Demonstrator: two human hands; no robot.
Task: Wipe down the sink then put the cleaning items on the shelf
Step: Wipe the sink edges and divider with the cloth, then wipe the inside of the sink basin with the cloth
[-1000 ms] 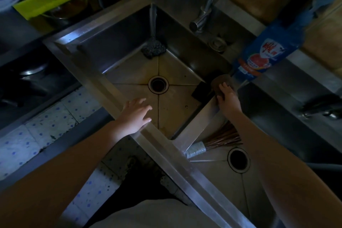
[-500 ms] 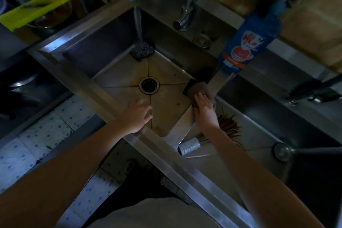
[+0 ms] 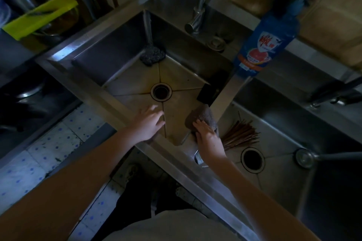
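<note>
Fingers laid flat, the right hand (image 3: 207, 133) presses a crumpled brownish-grey scouring cloth (image 3: 203, 116) onto the near end of the steel divider ridge (image 3: 223, 96) between the two basins; nothing looks pinched or curled round it, though I cannot see the thumb. I read this as the wiping step, well short of finished, with no cleaning item yet put away. The left hand (image 3: 147, 125) rests spread and relaxed on the wide steel front rim (image 3: 98, 97), holding nothing, its fingertips reaching out over the stained left basin (image 3: 182, 76). The next stroke, as I judge it, calls for steady downward pressure along a narrow ridge, where the cloth could slip off either side. Up the ridge a black rectangular block (image 3: 207, 94) leans against the basin wall just beside it, and a tall blue detergent bottle (image 3: 264, 45) stands at the far end, so that way is blocked and the bottle could tip. A dark steel-wool ball (image 3: 152, 55) sits in the far corner, well apart. In the right basin (image 3: 290, 129) a bundle of brown sticks (image 3: 241, 135) lies near my wrist. The left basin floor around the round drain (image 3: 161, 92) gives the most open room. I cannot tell which shelf is meant.
</note>
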